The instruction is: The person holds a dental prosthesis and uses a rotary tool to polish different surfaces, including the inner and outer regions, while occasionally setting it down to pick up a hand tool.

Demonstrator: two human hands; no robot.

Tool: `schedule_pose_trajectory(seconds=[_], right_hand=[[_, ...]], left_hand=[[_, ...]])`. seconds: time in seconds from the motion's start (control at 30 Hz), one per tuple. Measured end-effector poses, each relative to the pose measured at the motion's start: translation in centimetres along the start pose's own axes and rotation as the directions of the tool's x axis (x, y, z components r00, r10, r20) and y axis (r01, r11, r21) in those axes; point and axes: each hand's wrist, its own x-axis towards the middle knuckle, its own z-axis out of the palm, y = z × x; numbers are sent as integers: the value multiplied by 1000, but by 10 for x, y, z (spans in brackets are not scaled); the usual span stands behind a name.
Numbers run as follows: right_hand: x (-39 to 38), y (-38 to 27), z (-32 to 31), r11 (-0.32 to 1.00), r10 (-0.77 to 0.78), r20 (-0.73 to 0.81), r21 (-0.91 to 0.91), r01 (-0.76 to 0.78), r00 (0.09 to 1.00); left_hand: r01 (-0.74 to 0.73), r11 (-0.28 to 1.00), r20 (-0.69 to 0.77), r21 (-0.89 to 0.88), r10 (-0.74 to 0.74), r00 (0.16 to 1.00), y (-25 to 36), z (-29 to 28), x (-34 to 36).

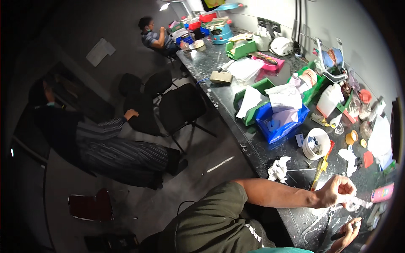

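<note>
My left hand (336, 192) reaches over the dark bench with thumb and fingers curled into a pinch. A small whitish piece (350, 205) shows at its fingertips; I cannot make out what it is. Lower down, at the picture's edge, my right hand (348, 232) is closed around a slim dark tool (353, 226), whose tip I cannot see clearly. Thin pale strands (317, 223) lie on the bench beside the hands. A pink container (382, 192) lies just beyond them. Crumpled white tissue (279, 169) and a yellow-and-red tool (322, 164) are near my left forearm.
A white tub (316, 143) with small scraps stands past my forearm. Beyond it are a blue bin (276, 133) with papers, green bins (247, 114) and a white bottle (330, 100). One person (105, 135) is at the left near black chairs (182, 107); another (156, 38) sits farther off.
</note>
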Motion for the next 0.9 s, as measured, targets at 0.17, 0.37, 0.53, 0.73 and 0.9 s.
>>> schedule_pose_trajectory(seconds=[0.17, 0.37, 0.53, 0.73, 0.9], right_hand=[[0, -7, 6, 855, 419, -91, 373, -359, 903], [1, -13, 8, 885, 405, -79, 285, -368, 911], [3, -31, 26, 921, 333, -5, 218, -324, 943], [11, -50, 24, 887, 449, -97, 169, -430, 888], [26, -65, 44, 881, 447, -51, 198, -430, 893]], left_hand=[[-566, 727, -209, 388, 668, 714, 66, -24, 19], [-713, 325, 2, 621, 909, 417, 143, -23, -8], [-309, 850, -33, 428, 356, 934, 86, -5, 11], [-94, 991, 77, 90, 88, 993, 10, 18, 31], [84, 992, 1, 90, -85, 996, 1, -6, 14]])
